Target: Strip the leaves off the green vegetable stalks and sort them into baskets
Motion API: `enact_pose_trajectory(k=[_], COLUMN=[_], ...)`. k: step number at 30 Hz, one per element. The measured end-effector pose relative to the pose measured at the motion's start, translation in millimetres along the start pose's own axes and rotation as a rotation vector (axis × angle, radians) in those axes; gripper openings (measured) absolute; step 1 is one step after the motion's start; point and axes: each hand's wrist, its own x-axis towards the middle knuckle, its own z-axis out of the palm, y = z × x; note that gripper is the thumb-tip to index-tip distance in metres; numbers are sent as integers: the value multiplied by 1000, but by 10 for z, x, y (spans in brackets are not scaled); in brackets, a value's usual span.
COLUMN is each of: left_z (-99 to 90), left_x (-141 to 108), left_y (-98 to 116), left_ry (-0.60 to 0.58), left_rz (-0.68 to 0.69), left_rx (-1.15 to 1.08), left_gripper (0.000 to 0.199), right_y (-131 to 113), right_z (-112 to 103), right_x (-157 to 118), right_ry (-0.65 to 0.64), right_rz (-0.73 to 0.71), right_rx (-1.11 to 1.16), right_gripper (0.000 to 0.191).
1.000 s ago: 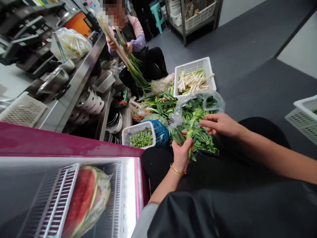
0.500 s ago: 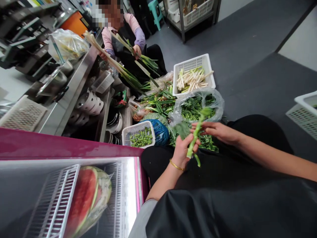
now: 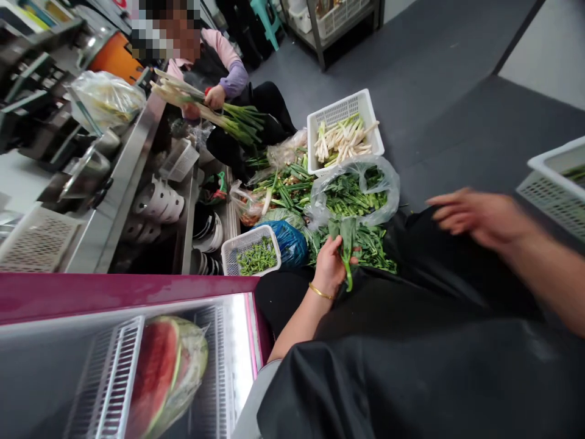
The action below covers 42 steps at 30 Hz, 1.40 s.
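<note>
My left hand (image 3: 332, 265) is closed round a leafy green stalk (image 3: 347, 241), its leaf up and thin stem hanging below. Under it lies a heap of leafy greens (image 3: 377, 247) beside a clear plastic bag of greens (image 3: 354, 192). Off to the right, above my dark-clad knee, my right hand (image 3: 479, 216) is blurred, with its fingers loosely stretched and nothing visible in them. Nearest to it is a white basket (image 3: 548, 164) at the right edge, with some green stalks showing inside.
Across from me a co-worker (image 3: 233, 73) holds long leeks (image 3: 228, 116). A white basket (image 3: 313, 143) of trimmed white stalks stands beyond the bag. A small basket (image 3: 226, 256) holds cut greens. At left are a lit fridge with watermelon (image 3: 155, 366) and a steel counter (image 3: 123, 177).
My right hand has moved right, away from my left. The thick green stem no longer shows in my hands; a leafy stalk remains in the left. The co-worker has brought the leeks together.
</note>
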Motion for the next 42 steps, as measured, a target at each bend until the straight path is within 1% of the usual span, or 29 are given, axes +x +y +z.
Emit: enact_pose_trajectory(k=[2, 3, 4, 5, 7, 9, 11, 13, 15, 17, 19, 22, 24, 25, 26, 27, 28, 29, 30, 31, 32, 33, 35, 36, 37, 38, 39, 40, 42], left_z=[92, 114, 116, 97, 16, -77, -135, -149, -143, -145, -160, -180, -178, -173, -168, -164, -161, -161, -163, -167, -171, -174, -173, -168, -159, -149, -137, -125, -102], left_x=[13, 5, -13, -41, -121, -202, -246, -241, -202, -164, -155, -197, -233, -245, -252, -253, -249, -243, -235, -228, -222, -219, -221, -227, -236, -247, -260, -274, -301], left_y=[72, 117, 164, 208, 271, 284, 254, 216, 192, 177, 151, 95, 81, 89, 107, 130, 157, 182, 203, 214, 217, 209, 173, 150, 130, 114, 105, 103, 112], left_ry=[-29, -30, -19, -5, -15, -76, -104, -54, 35, 109, 138, 129, 119, 102, 82, 69, 66, 71, 84, 106, 125, 139, 158, 161, 155, 134, 100, 52, -66], left_rz=[46, 70, 97, 118, 100, 43, 42, 115, 199, 274, 339, 402, 395, 358, 308, 263, 231, 212, 210, 224, 245, 267, 325, 353, 366, 361, 341, 309, 236], left_rx=[60, 93, 117, 132, 156, 178, 159, 77, -5, -18, 52, 242, 284, 252, 195, 129, 70, 28, 4, -6, -6, 4, 53, 85, 112, 134, 151, 160, 142], left_gripper=[29, 30, 32, 34, 37, 37, 34, 31, 31, 33, 33, 32, 32, 33, 35, 37, 39, 40, 40, 40, 39, 39, 37, 36, 35, 35, 34, 32, 30], right_y=[-159, -242, -316, -373, -432, -437, -431, -439, -467, -510, -568, -654, -674, -662, -634, -591, -533, -466, -394, -326, -268, -228, -214, -244, -295, -361, -433, -502, -607], right_z=[635, 915, 1146, 1318, 1507, 1569, 1603, 1644, 1673, 1662, 1618, 1578, 1613, 1647, 1683, 1714, 1731, 1725, 1691, 1630, 1545, 1445, 1247, 1173, 1129, 1120, 1148, 1210, 1404], right_x=[-31, -14, 25, 84, 236, 365, 383, 239, -18, -253, -327, -119, 51, 92, 91, 50, -22, -111, -200, -273, -318, -329, -257, -188, -110, -33, 36, 94, 159], right_ry=[-271, -378, -433, -446, -404, -356, -305, -242, -179, -202, -249, -292, -299, -269, -222, -182, -177, -217, -293, -387, -480, -565, -709, -762, -792, -792, -763, -720, -629], right_rz=[66, 46, -8, -44, -41, -1, 0, -36, -124, -247, -309, -248, -248, -300, -395, -532, -695, -856, -984, -1055, -1058, -994, -746, -595, -446, -308, -195, -107, 4], right_rx=[14, 16, 13, 35, 132, 240, 323, 345, 261, 107, 23, 29, 0, -42, -93, -147, -201, -254, -304, -354, -417, -498, -659, -691, -662, -565, -411, -227, 127], right_gripper=[35, 34, 33, 33, 35, 35, 36, 42, 50, 53, 50, 39, 31, 28, 25, 22, 19, 18, 19, 21, 22, 20, 20, 28, 39, 47, 50, 49, 47])
